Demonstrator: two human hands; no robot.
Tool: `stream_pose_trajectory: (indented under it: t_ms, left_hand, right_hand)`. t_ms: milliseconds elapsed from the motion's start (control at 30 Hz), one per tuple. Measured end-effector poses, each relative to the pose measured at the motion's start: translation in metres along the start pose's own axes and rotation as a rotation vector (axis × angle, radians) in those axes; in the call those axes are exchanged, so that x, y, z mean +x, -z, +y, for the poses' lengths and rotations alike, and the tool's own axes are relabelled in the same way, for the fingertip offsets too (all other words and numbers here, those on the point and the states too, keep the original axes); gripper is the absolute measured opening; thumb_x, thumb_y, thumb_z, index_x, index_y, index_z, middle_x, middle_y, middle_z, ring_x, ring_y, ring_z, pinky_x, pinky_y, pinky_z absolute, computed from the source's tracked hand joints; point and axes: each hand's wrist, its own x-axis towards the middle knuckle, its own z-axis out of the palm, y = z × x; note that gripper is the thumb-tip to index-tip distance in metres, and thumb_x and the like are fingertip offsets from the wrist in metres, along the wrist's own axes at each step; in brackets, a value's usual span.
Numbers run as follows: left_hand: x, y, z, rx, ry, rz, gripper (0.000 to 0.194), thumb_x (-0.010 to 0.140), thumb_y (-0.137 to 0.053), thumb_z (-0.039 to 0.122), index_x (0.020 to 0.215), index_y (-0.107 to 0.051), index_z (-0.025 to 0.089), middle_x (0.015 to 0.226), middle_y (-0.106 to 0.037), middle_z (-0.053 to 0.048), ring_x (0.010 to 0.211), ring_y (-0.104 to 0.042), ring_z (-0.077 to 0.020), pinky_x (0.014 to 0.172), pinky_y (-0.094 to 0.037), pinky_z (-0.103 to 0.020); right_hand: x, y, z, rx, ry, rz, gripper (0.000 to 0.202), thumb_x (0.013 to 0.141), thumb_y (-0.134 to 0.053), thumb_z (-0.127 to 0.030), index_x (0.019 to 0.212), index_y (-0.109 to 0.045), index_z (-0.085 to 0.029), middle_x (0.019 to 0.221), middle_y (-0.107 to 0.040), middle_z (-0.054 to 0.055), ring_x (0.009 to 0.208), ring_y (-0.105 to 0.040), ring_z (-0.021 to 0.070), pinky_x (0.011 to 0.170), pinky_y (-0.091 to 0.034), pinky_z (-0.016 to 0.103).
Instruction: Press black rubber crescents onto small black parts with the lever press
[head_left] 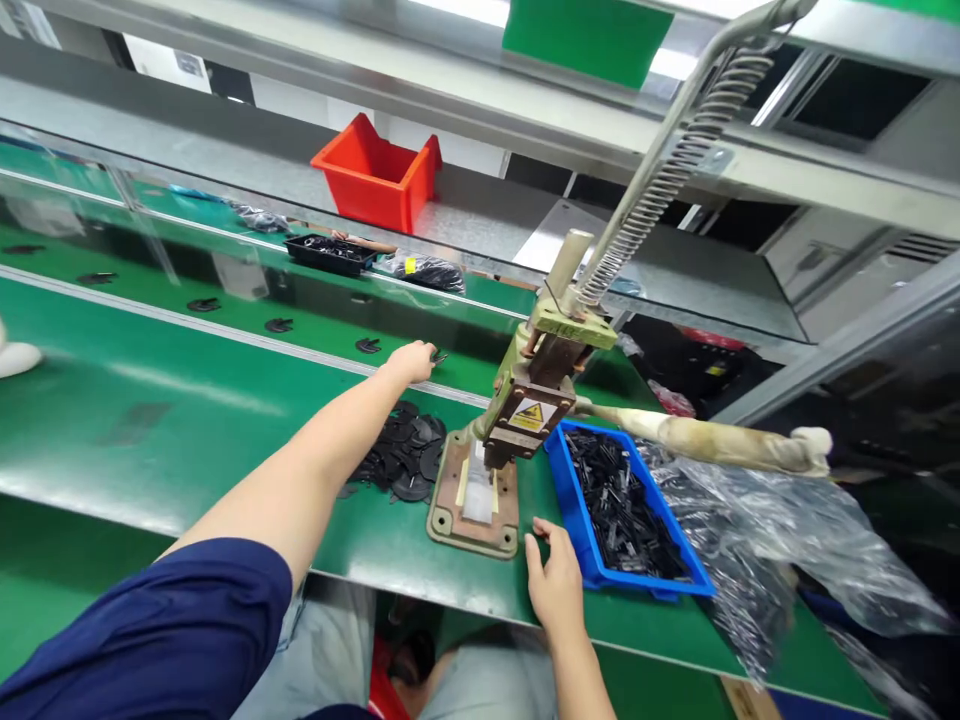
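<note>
Beyond the metal rail, left hand pinching a black part; right hand loosely open beside blue bin, probably kept close for easy reach.

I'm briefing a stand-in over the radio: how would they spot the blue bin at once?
Find the tall metal press on the green table. Just right of its base, beside the person's right hand, sits the blue bin, full of small black parts. Its blue walls set it apart from the red bin on the shelf.
</note>
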Motion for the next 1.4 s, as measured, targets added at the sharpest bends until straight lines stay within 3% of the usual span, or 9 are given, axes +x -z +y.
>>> stream_pose_trajectory:
  t_ms: [200, 400, 500, 600, 867, 1067, 1167, 1300, 1400]
  left_hand:
    - [-0.046, -0.008, -0.047, 0.024, 0.088, -0.045, 0.041, 0.098, -0.054, 0.032, 0.131, -0.068, 0.012, 0.141, -0.066, -0.018, 0.127, -0.063, -0.0266, 0.109, -0.045, -0.031]
    - [-0.152, -0.043, -0.153, -0.156, 0.212, 0.122, 0.041, 0.091, -0.051, 0.053, 0.101, -0.072, 0.020, 0.115, -0.078, -0.009, 0.113, -0.069, -0.0284, 0.099, -0.053, -0.037]
    - [-0.201, -0.057, -0.199, -0.212, 0.419, 0.164, 0.040, 0.086, -0.050, 0.060, 0.088, -0.071, 0.026, 0.096, -0.080, -0.005, 0.099, -0.069, -0.0300, 0.088, -0.054, -0.040]
    - [-0.239, -0.061, -0.213, -0.297, 0.522, 0.210, 0.045, 0.080, -0.056, 0.072, 0.085, -0.072, 0.030, 0.093, -0.079, -0.003, 0.092, -0.067, -0.0298, 0.087, -0.051, -0.041]
    - [-0.250, -0.060, -0.184, -0.313, 0.543, 0.157, 0.048, 0.081, -0.054, 0.074, 0.084, -0.075, 0.031, 0.099, -0.079, -0.005, 0.090, -0.064, -0.0278, 0.081, -0.046, -0.035]
    - [-0.257, -0.052, -0.173, -0.348, 0.570, 0.251, 0.037, 0.085, -0.052, 0.062, 0.082, -0.072, 0.030, 0.081, -0.073, 0.001, 0.079, -0.062, -0.0221, 0.071, -0.043, -0.028]
    - [-0.262, -0.050, -0.155, -0.350, 0.589, 0.443, 0.033, 0.085, -0.055, 0.057, 0.087, -0.068, 0.028, 0.077, -0.068, 0.001, 0.072, -0.061, -0.0205, 0.071, -0.047, -0.030]
    - [-0.281, -0.047, -0.082, -0.417, 0.170, 0.754, 0.023, 0.085, -0.065, 0.045, 0.092, -0.066, 0.023, 0.093, -0.070, -0.005, 0.089, -0.066, -0.0240, 0.085, -0.054, -0.039]
    - [-0.305, -0.044, -0.005, -0.585, -0.298, 0.611, 0.018, 0.086, -0.071, 0.028, 0.102, -0.066, 0.023, 0.103, -0.072, -0.008, 0.099, -0.068, -0.0246, 0.092, -0.055, -0.042]
  right_hand:
    - [-0.004, 0.009, -0.014, 0.060, 0.059, -0.014, 0.031, 0.103, -0.046, -0.040, 0.100, -0.072, -0.023, 0.096, -0.075, 0.008, 0.091, -0.071, 0.0228, 0.084, -0.059, 0.041]
    - [-0.008, 0.037, -0.038, 0.043, 0.111, -0.144, 0.036, 0.104, -0.044, -0.037, 0.085, -0.072, -0.023, 0.079, -0.072, 0.003, 0.079, -0.067, 0.0158, 0.076, -0.056, 0.032]
    - [0.017, 0.069, -0.026, -0.049, 0.049, -0.137, 0.029, 0.100, -0.051, -0.041, 0.090, -0.072, -0.024, 0.091, -0.074, 0.004, 0.090, -0.067, 0.0174, 0.088, -0.055, 0.035]
    - [0.057, 0.102, 0.006, -0.191, -0.096, -0.054, 0.031, 0.096, -0.058, -0.044, 0.114, -0.069, -0.021, 0.111, -0.073, 0.010, 0.105, -0.065, 0.0231, 0.101, -0.052, 0.045]
    - [0.115, 0.108, 0.058, -0.392, -0.333, -0.178, 0.037, 0.097, -0.063, -0.047, 0.120, -0.065, -0.018, 0.121, -0.069, 0.007, 0.109, -0.067, 0.0186, 0.099, -0.058, 0.043]
    - [0.103, 0.119, 0.039, -0.341, -0.270, -0.069, 0.028, 0.096, -0.062, -0.043, 0.105, -0.071, -0.018, 0.101, -0.072, 0.008, 0.097, -0.067, 0.0207, 0.096, -0.056, 0.045]
    - [0.079, 0.124, 0.011, -0.240, -0.149, 0.032, 0.029, 0.097, -0.057, -0.042, 0.108, -0.071, -0.019, 0.102, -0.073, 0.010, 0.090, -0.066, 0.0205, 0.091, -0.056, 0.043]
    - [0.027, 0.103, -0.040, -0.066, 0.043, 0.083, 0.030, 0.096, -0.061, -0.038, 0.121, -0.067, -0.023, 0.112, -0.074, 0.009, 0.098, -0.070, 0.0206, 0.091, -0.059, 0.043]
    - [-0.010, 0.079, -0.074, 0.063, 0.167, 0.071, 0.033, 0.091, -0.070, -0.029, 0.123, -0.064, -0.026, 0.106, -0.077, 0.006, 0.099, -0.072, 0.0214, 0.090, -0.061, 0.044]
